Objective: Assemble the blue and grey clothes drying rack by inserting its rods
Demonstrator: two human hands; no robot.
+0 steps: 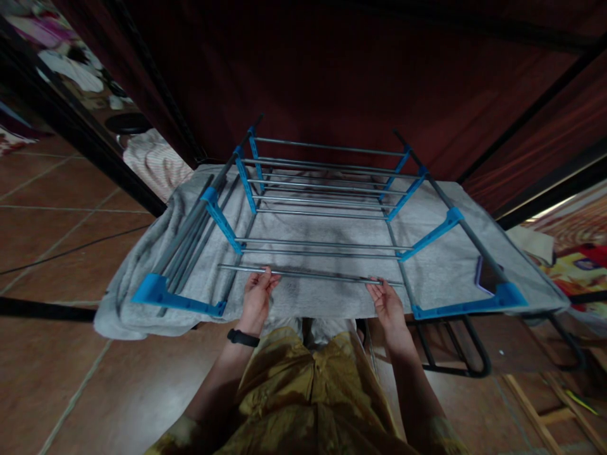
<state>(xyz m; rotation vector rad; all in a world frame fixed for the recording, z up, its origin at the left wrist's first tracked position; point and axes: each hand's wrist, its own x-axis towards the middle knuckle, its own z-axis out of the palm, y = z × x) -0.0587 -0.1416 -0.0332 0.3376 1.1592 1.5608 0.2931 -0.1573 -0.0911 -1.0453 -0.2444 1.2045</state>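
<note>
Across the front of a partly assembled rack lies a thin grey metal rod (pixel 315 275), held level by both hands. My left hand (pixel 258 292) pinches it left of its middle, and my right hand (pixel 385 301) grips it close to its right end. The rack frame (pixel 327 245) has grey tubes joined by blue plastic brackets (pixel 222 222), with several crossbars fitted behind the rod. Nearest the rod's ends are the front left bracket (pixel 176 297) and the front right bracket (pixel 467 303). Whether the ends touch the frame, I cannot tell.
A grey cloth (pixel 303 300) covers the surface beneath the rack. Several loose tubes (pixel 192 243) lie along its left side. A phone-like dark object (pixel 488 276) rests at the right. Dark red curtains (pixel 322 76) hang behind; black metal posts (pixel 85 120) stand at the sides.
</note>
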